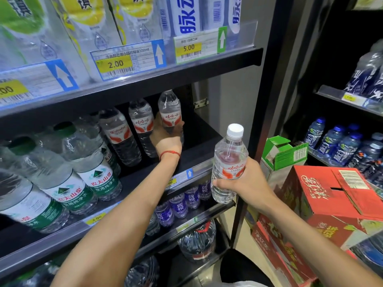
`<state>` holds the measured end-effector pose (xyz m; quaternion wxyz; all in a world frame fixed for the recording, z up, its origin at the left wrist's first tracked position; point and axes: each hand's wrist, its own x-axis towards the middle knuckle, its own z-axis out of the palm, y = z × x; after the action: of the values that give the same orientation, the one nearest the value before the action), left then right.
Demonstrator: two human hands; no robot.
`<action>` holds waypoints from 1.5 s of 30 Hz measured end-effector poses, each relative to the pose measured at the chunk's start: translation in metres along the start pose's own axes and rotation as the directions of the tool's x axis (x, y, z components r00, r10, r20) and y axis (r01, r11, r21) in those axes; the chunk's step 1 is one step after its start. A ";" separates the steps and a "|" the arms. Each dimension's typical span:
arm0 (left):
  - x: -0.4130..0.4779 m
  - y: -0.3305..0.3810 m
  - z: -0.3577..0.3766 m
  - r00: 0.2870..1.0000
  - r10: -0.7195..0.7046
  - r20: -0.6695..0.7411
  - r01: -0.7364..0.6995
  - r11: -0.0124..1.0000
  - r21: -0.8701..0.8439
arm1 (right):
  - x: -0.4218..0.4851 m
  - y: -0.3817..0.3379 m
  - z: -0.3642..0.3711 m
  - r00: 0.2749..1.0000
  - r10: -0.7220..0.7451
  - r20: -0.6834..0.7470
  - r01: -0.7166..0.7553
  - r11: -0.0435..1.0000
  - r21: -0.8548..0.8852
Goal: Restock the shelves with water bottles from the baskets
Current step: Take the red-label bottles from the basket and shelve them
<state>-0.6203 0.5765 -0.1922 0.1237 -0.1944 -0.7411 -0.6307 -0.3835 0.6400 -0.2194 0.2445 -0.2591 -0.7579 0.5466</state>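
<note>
My left hand [165, 137] reaches deep into the middle shelf [199, 154] and grips a clear red-labelled water bottle [170, 112] standing at the right end of a row. Two matching bottles [142, 125] [120, 135] stand just left of it. My right hand [242, 181] holds another red-labelled bottle with a white cap [229, 162] upright in front of the shelf's right edge, outside the shelf. No basket is in view.
Green-labelled water bottles [97, 175] fill the shelf's left part. Purple-labelled bottles [180, 204] line the shelf below, with large jugs [196, 241] under them. Red cartons [323, 195] and a green box [284, 154] stack at the right. Blue bottles [335, 143] fill the neighbouring rack.
</note>
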 end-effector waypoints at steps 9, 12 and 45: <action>-0.008 0.005 0.013 0.992 -0.090 -0.091 0.099 0.991 0.092 | 0.001 -0.005 0.000 0.999 0.000 0.053 0.000 1.000 -0.003; -0.009 0.000 0.019 0.991 -0.107 -0.083 0.105 0.994 -0.020 | 0.003 -0.006 -0.002 0.998 0.004 0.060 -0.004 1.000 0.002; -0.086 0.062 -0.152 0.623 0.049 0.781 -0.751 0.315 0.580 | -0.058 -0.050 -0.014 0.993 -0.017 0.120 0.031 0.993 -0.117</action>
<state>-0.5252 0.4236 -0.1473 0.1121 -0.4939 -0.8620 0.0189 -0.3372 0.5978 -0.1729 0.1896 -0.2310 -0.8052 0.5122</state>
